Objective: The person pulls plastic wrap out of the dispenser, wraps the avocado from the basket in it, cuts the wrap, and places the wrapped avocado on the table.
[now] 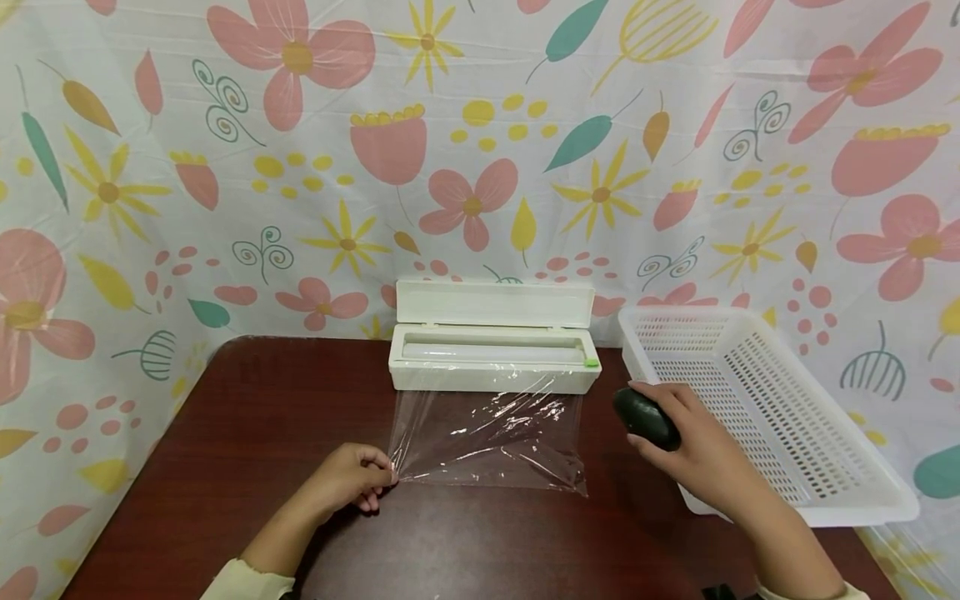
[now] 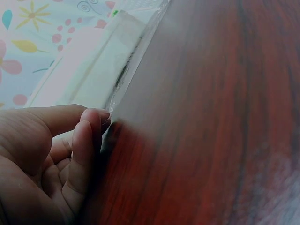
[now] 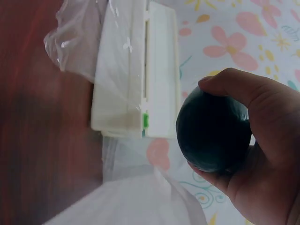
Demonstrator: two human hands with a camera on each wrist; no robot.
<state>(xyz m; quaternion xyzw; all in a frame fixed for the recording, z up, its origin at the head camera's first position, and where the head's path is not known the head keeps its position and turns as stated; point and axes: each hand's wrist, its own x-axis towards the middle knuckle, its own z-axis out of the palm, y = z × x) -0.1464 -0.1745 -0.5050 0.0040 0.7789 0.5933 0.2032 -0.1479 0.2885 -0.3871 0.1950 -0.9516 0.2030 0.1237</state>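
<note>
A sheet of clear plastic wrap (image 1: 487, 446) runs out from a white wrap dispenser box (image 1: 495, 380), whose lid (image 1: 495, 303) stands raised. My left hand (image 1: 352, 479) pinches the sheet's near left corner between thumb and fingertips, and the left wrist view shows that pinch close up. My right hand (image 1: 708, 454) grips a smooth, dark green oval fruit or vegetable (image 1: 647, 418), between the box and a white plastic basket (image 1: 862, 492). In the right wrist view, thumb and fingers wrap around this dark green oval (image 3: 213, 131), hiding part of it.
The basket, with perforated sides, stands at the table's right edge. A small green tab (image 1: 592, 362) sits at the box's right end. Behind the dark wooden table (image 1: 247, 425) hangs a flower-patterned sheet (image 1: 480, 125). The wrap's near right corner lies loose and wrinkled.
</note>
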